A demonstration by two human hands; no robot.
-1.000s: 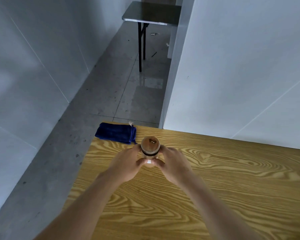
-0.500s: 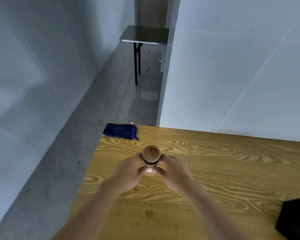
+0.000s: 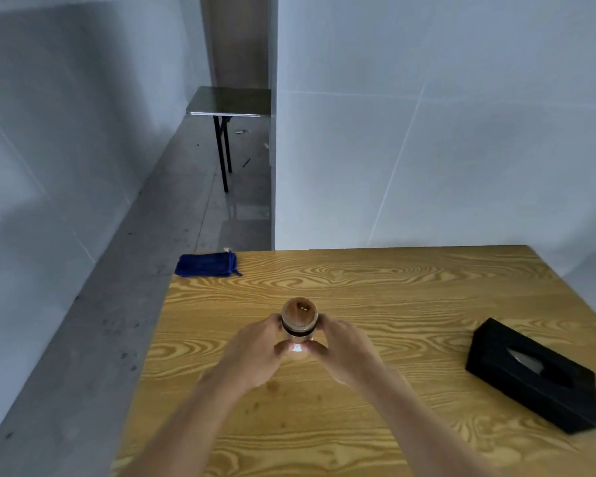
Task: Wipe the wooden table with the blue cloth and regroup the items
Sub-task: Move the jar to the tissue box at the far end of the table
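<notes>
Hands meet at mid-tabletop around a small jar (image 3: 299, 321): left hand (image 3: 255, 352) on its left side, right hand (image 3: 344, 351) on its right, each grip closed on the jar with fingers curled around the body and thumbs nearly touching at the near side, low down. Jar stands upright, with a rounded brown wooden lid, a dark band under the lid and a pale body below; whether its base rests on the wood or is held just clear cannot be told. Both forearms enter from the near edge, bare. Tabletop (image 3: 410, 304) is yellow wood with strong dark grain; a few small dark spots show between the forearms. Blue cloth (image 3: 205, 265) lies folded at the far left corner, part of it over the tabletop edge, well apart from the hands and untouched. Black tissue box (image 3: 534, 375) sits near the right edge, set at an angle, with an oval slot on top showing pale tissue. Beyond the tabletop: grey floor, pale tiled walls, and a dark folding table (image 3: 231, 101) standing further down the corridor.
</notes>
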